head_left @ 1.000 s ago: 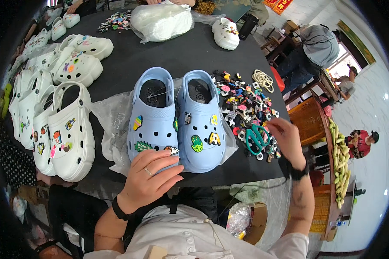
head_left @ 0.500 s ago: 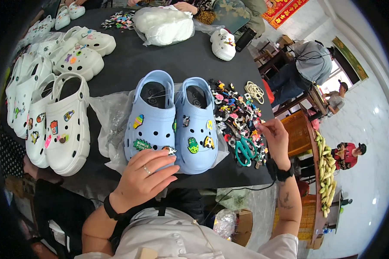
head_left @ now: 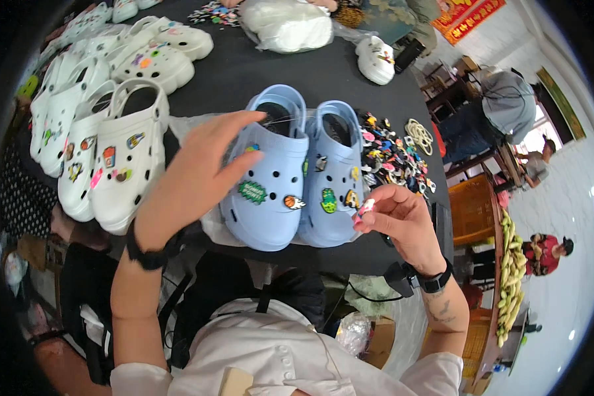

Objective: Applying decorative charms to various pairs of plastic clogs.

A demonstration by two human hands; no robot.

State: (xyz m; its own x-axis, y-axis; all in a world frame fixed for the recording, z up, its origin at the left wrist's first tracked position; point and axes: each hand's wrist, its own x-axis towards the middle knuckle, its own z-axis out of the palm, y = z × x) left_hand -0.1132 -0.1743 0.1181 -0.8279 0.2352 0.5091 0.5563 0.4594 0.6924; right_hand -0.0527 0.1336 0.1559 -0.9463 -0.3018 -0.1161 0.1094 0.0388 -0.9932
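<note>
Black surface (head_left: 244,72) carries 2 light-blue clogs (head_left: 297,178) side by side, near a heap of shoe charms (head_left: 393,155). Left hand (head_left: 191,175) hovers spread wide over the left clog, while right hand (head_left: 399,221) pinches a small pink charm (head_left: 366,206) beside the right clog.

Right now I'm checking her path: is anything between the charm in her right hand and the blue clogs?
Nothing visible. The right hand pinches a small pink charm beside the right blue clog, with only open space between. The left hand hovers over the left blue clog, clear of that gap.
</note>
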